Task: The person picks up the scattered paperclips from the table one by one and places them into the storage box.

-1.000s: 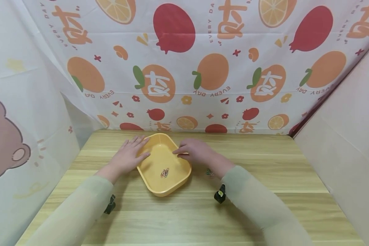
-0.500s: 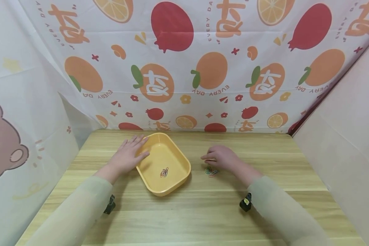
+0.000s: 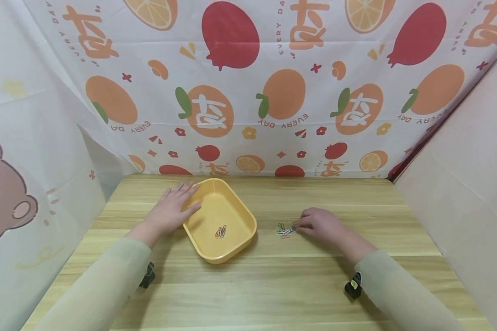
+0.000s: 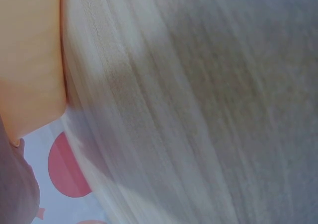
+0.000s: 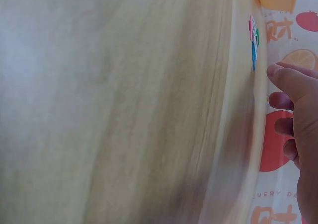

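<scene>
In the head view, my left hand rests on the left rim of a yellow tray, fingers spread over the edge. Several paper clips lie together on the tray floor. To the right of the tray, a small pile of coloured paper clips lies on the table. My right hand is just right of that pile, its fingertips close to a blue clip. In the right wrist view, the right hand has loosely bent fingers holding nothing, near the blue paper clip.
The wooden table is bounded by a fruit-printed cloth at the back and pale cloth walls at both sides. The left wrist view shows mostly table grain beside the tray's outer wall.
My right hand has moved from over the tray's right rim rightward, past the pile of paper clips, to its right side. The left hand and tray have stayed in place.
</scene>
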Action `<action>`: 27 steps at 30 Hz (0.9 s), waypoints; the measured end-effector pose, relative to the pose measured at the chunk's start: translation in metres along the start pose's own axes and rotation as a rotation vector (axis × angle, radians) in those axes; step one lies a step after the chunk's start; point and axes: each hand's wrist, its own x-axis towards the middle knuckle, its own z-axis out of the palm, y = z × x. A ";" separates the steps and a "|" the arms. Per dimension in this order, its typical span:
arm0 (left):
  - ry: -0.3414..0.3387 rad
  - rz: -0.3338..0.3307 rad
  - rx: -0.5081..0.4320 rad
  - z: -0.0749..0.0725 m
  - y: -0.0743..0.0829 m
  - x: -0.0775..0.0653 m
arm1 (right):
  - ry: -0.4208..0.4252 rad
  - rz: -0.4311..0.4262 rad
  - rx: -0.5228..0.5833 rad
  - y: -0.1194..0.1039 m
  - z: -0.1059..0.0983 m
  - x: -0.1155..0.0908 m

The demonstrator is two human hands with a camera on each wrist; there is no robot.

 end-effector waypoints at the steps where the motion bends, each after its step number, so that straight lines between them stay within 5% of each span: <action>1: -0.003 0.000 -0.002 0.000 0.000 0.000 | -0.009 0.007 0.007 -0.001 0.000 0.000; 16: -0.001 0.005 0.012 -0.001 0.001 -0.002 | -0.033 -0.067 -0.016 -0.010 0.006 0.009; 27: -0.026 0.002 0.010 -0.003 0.002 -0.002 | -0.103 -0.034 -0.009 -0.013 0.003 0.016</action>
